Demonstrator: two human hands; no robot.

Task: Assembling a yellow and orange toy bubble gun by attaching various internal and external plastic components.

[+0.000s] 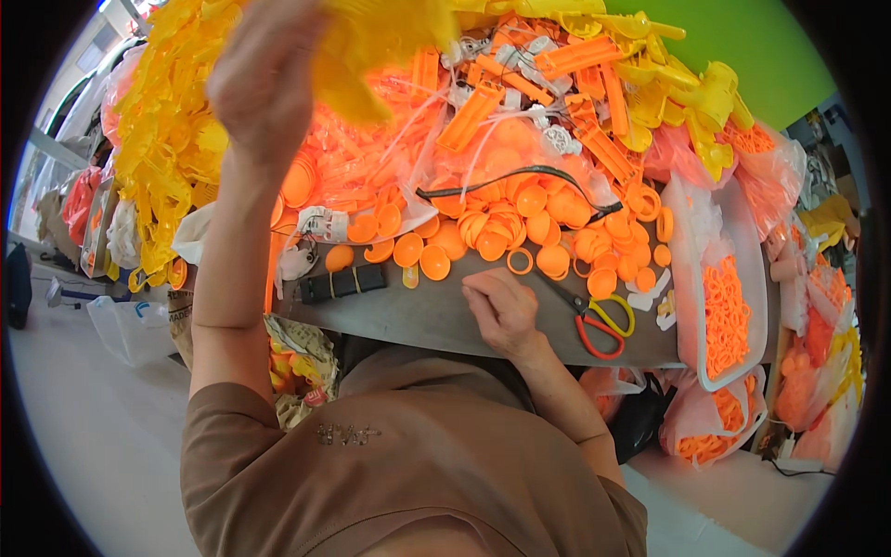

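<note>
My left hand (pixel 264 88) is raised over the far left of the table, closed on a yellow plastic part (pixel 357 79). Motion blurs the part, and its exact kind cannot be made out. Closed in a loose fist, my right hand (pixel 501 311) rests at the table's near edge, with nothing showing from it. Just beyond it lie an orange ring (pixel 520 261) and a heap of orange half-round cups (pixel 492 227). To its right are scissors (pixel 601 325) with one red and one yellow handle loop.
Yellow plastic parts (pixel 172 139) pile high at the left. Orange bar-shaped parts (pixel 471 116) and white pieces lie at the back. A black cord (pixel 520 171) crosses the heap. A clear bin (pixel 682 306) of small orange rings stands right. A black block (pixel 343 283) sits near left.
</note>
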